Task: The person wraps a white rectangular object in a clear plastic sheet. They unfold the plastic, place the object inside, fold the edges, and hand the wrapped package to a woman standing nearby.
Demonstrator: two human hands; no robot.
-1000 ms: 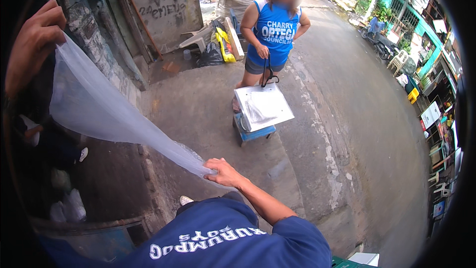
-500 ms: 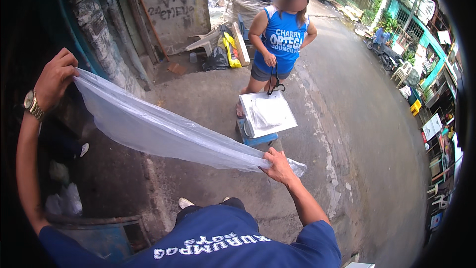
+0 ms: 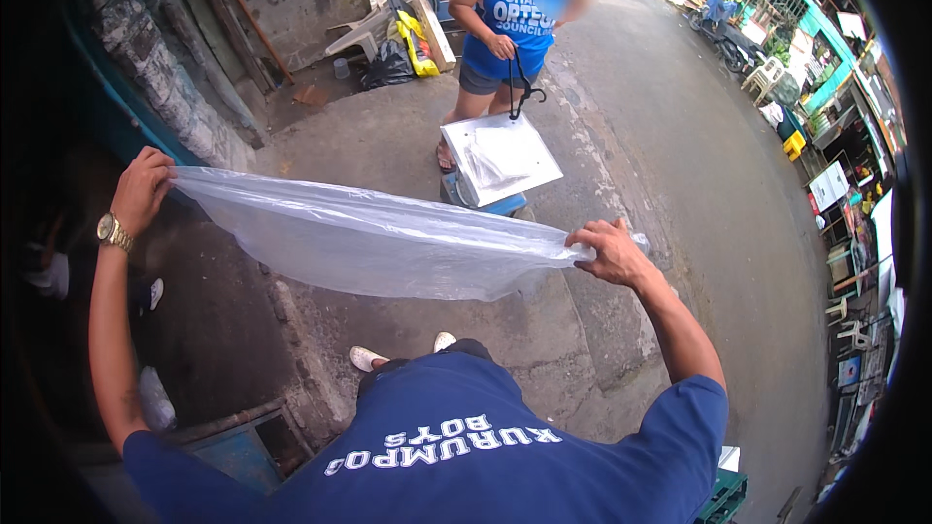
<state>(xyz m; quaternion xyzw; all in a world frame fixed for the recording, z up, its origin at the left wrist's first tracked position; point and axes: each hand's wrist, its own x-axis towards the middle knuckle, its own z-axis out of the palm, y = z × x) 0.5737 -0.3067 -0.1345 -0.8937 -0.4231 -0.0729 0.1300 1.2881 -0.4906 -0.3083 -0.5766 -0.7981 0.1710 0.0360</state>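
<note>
A long, clear plastic sheet or bag [image 3: 369,233] is stretched between my two hands at chest height, its top edge fairly taut and its lower part hanging loose. My left hand [image 3: 144,192], with a gold watch on the wrist, pinches its left end. My right hand [image 3: 610,250] grips it close to the right end, and a short crumpled tip sticks out beyond the fingers. Past the plastic, a white board [image 3: 505,157] with a clear plastic packet on it rests on a blue stool [image 3: 485,206].
Behind the board stands a person in a blue sleeveless shirt [image 3: 519,5], holding black hangers [image 3: 519,87]. A black bag [image 3: 388,66] and a yellow bag [image 3: 417,47] lie by the wall. A green crate [image 3: 723,497] is at lower right; a motorcycle [image 3: 726,34] stands across the road.
My right hand has moved right and up, and my left hand slightly right and down, so the plastic hangs more level. The view has shifted, and the hangers are held above the board.
</note>
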